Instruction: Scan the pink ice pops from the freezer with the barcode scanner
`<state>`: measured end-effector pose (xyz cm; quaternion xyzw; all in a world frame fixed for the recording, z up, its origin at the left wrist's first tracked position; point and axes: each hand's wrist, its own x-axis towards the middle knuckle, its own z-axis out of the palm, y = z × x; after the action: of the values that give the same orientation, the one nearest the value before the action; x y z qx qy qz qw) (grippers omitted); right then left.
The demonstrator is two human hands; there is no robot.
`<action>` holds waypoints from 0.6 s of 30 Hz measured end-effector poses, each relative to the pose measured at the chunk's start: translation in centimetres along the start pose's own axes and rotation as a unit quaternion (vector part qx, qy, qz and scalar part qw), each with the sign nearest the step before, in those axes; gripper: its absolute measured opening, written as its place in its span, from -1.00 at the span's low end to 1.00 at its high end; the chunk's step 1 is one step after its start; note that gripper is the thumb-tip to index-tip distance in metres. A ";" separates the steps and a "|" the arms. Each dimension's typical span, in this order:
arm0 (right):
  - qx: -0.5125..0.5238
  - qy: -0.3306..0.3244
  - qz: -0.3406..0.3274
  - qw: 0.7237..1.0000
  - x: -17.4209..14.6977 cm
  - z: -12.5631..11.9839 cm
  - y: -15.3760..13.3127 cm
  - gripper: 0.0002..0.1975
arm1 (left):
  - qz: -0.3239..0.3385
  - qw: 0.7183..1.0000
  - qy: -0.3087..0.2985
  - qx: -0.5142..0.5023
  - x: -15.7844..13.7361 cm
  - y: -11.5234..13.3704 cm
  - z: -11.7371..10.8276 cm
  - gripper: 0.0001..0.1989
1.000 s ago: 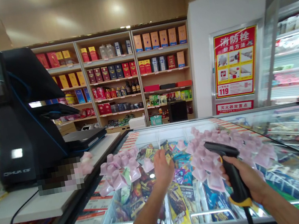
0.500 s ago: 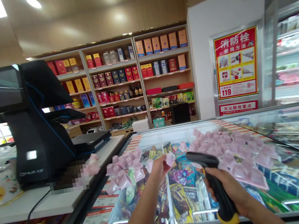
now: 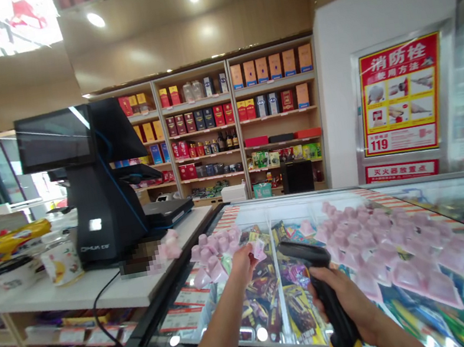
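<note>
My left hand is closed in a pinch on a small pink plastic cup, whose face bears a pale printed patch. My right hand wraps round the grip of a black and yellow barcode scanner, whose head points left at the cup, a short gap away. Both hands are above the glass top of a chest freezer. A small cluster of pink cups lies on the glass left of my left hand. Many more pink cups spread across the glass on the right.
Packaged ice creams show under the glass. To the left, a counter carries a black checkout terminal, a patterned paper cup and yellow packets. A cable droops over its edge. Stocked shelves stand behind.
My view has turned left, so the surroundings sit further right. Over the freezer, both hands have shifted left, and the scanner head is a little nearer the pink cup.
</note>
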<state>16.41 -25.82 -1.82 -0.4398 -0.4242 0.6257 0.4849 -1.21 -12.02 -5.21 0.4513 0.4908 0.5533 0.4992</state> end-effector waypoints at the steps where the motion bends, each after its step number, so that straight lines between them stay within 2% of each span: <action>1: -0.001 0.007 -0.001 1.000 0.1 -0.3 -0.1 -0.66 | 0.024 0.999 0.013 0.027 -0.1 -0.2 0.0 -0.71; 7: 0.006 0.029 -0.007 1.000 0.8 -2.5 -0.6 -0.69 | 0.162 0.966 0.070 0.191 -0.9 -1.9 -0.1 -0.78; 13: 0.056 0.067 -0.025 0.996 1.1 -5.2 -1.3 -0.77 | 0.221 0.929 0.094 0.283 -1.0 -1.4 -0.5 -0.64; 15: 0.068 0.084 -0.032 0.994 1.1 -6.2 -1.6 -0.77 | 0.238 0.921 0.094 0.295 -1.2 -0.9 0.2 -0.58; 18: 0.087 0.111 -0.043 0.989 1.1 -7.9 -2.0 -0.80 | 0.257 0.919 0.072 0.291 -1.4 -0.2 2.9 -0.54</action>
<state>24.29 -23.61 -2.01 -0.4436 -0.3303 0.5864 0.5919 1.78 -13.14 -5.09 0.6463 0.5319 0.5265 0.1492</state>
